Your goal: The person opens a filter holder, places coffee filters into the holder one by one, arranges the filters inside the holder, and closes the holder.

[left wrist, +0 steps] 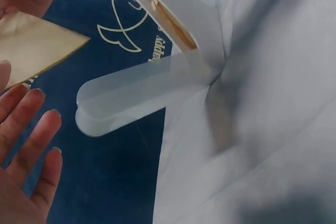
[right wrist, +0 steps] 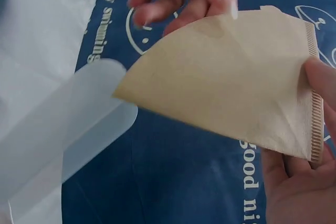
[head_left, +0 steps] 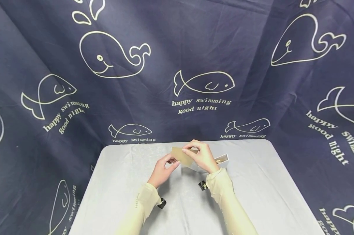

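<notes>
A tan cone-shaped paper coffee filter (right wrist: 226,77) with a crimped edge is held in the air above the table. My right hand (head_left: 202,156) pinches it by the crimped side, thumb in front and fingers behind (right wrist: 281,169). At the opposite edge, my left hand (head_left: 163,169) has its thumb over the paper and a finger behind; its other fingers (left wrist: 42,145) spread loosely apart. Just past the right hand lies a white box (head_left: 224,160) with more tan filters (left wrist: 176,24) inside. A translucent rounded flap (left wrist: 126,95) sticks out from the box's opening.
A pale cloth covers the table (head_left: 112,182). Dark blue curtains (head_left: 165,42) with whale and fish drawings stand behind it and at both sides. Small black devices (head_left: 162,203) sit at the wrists.
</notes>
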`<state>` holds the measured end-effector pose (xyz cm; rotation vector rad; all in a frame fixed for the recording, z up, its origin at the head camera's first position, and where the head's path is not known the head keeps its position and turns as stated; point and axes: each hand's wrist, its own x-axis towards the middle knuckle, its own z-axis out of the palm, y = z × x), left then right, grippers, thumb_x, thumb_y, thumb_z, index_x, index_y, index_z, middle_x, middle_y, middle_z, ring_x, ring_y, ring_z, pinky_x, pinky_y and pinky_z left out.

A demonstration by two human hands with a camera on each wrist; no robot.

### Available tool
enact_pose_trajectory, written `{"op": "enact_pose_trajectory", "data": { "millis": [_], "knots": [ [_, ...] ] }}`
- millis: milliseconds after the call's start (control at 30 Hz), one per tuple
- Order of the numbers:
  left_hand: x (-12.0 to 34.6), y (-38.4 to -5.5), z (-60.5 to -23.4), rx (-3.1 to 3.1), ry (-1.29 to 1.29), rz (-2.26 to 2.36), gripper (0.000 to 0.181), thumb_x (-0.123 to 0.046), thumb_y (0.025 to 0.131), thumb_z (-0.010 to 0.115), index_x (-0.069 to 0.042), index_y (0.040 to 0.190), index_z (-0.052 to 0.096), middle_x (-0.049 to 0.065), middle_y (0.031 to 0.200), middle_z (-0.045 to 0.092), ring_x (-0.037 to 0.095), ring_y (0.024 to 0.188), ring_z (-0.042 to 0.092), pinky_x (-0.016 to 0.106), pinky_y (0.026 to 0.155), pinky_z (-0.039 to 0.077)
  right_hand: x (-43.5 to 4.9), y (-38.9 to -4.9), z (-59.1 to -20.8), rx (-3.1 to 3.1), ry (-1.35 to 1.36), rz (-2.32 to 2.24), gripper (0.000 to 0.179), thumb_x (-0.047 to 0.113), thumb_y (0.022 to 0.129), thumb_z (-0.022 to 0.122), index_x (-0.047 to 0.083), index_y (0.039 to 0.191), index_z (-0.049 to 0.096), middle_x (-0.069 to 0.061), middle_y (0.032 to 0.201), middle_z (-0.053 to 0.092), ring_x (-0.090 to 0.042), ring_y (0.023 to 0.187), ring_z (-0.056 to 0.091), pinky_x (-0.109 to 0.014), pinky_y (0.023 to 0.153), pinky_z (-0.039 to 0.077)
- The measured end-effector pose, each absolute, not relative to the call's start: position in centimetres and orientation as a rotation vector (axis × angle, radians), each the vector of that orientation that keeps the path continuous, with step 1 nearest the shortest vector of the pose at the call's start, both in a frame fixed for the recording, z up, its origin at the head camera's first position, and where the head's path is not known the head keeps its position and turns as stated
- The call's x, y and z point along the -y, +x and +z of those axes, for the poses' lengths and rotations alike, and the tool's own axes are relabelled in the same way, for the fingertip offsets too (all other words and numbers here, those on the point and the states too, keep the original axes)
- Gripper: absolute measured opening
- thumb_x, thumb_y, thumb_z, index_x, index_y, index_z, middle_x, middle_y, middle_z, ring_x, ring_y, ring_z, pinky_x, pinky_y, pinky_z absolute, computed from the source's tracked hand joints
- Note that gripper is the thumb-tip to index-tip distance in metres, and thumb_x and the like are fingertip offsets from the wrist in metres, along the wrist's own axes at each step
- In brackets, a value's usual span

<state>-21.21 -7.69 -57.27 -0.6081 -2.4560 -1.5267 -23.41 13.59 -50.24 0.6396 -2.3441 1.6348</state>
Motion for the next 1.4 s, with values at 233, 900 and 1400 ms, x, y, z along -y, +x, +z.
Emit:
{"op": "enact_pose_trajectory", "data": {
  "millis": [233,900,1400],
  "knots": [
    [7.2,-21.2,-57.4,2.383,-0.627,-1.49,0.011,-0.023,0.099,0.071,-0.019,0.089,0.071,-0.005,0.091,0.069,0.01,0.09,0.065,0.033,0.085,0.055,-13.4,-23.2,-50.0,2.317,0.617,1.693,0.007,0.01,0.09,0.08,0.008,0.097,0.08,-0.007,0.094,0.077,-0.014,0.093,0.069,-0.032,0.089,0.056],
    [7.8,-21.3,-56.1,2.47,-0.781,-1.0,0.014,-0.022,0.097,0.071,-0.018,0.086,0.064,-0.007,0.082,0.066,0.012,0.079,0.063,0.037,0.081,0.051,-13.6,-23.3,-50.6,2.344,0.711,1.625,0.006,0.013,0.089,0.083,0.015,0.094,0.081,0.002,0.092,0.076,-0.009,0.09,0.068,-0.036,0.088,0.058],
    [7.7,-21.0,-56.6,2.441,-0.742,-1.132,0.013,-0.022,0.101,0.068,-0.019,0.089,0.068,-0.007,0.087,0.069,0.011,0.085,0.066,0.038,0.083,0.052,-13.8,-23.3,-50.4,1.996,0.636,1.935,0.008,-0.011,0.087,0.074,-0.008,0.095,0.074,-0.012,0.084,0.07,-0.005,0.083,0.064,-0.017,0.08,0.052]
  ]
}}
